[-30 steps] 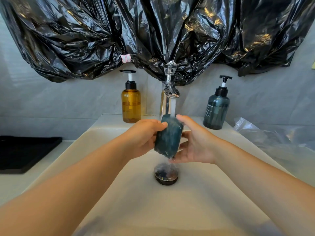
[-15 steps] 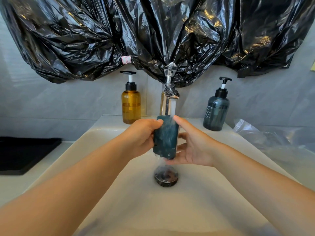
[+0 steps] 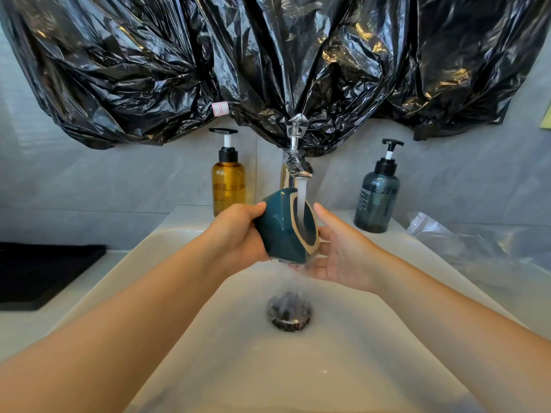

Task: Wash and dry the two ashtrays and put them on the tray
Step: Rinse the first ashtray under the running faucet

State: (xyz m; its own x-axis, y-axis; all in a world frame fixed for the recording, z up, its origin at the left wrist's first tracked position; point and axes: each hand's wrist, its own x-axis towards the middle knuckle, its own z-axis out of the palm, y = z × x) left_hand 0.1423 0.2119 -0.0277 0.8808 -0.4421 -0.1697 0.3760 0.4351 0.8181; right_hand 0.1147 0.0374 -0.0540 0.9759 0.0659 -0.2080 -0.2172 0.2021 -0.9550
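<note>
The ashtray [image 3: 283, 231] has been turned since a moment ago: it was edge-on under the water, and now its tan-rimmed hollow faces right and takes the stream. The right hand has come off it. Nearest me, both bare forearms reach out over the white sink [image 3: 190, 362], where water runs down into the dark drain [image 3: 289, 314]. Above the drain the left hand [image 3: 238, 234] grips the teal ashtray from behind, fingers curled round its back. The right hand [image 3: 337, 254] lies open just beside and under it, palm up, fingers relaxed; whether the thumb touches the rim I cannot tell. The stream from the tap [image 3: 295, 162] falls straight into the hollow and spills off the bottom edge. Behind stand an amber pump bottle [image 3: 228, 180] and a dark blue one [image 3: 376, 198], with black plastic sheeting [image 3: 268, 70] hung over the wall. Far left on the surface lies the black tray [image 3: 38, 272]; no second ashtray shows. The worry, I'd say, is the grip: a wet glazed piece held by one hand could slide out and chip on the hard sink, and water striking the hollow could splash out.
</note>
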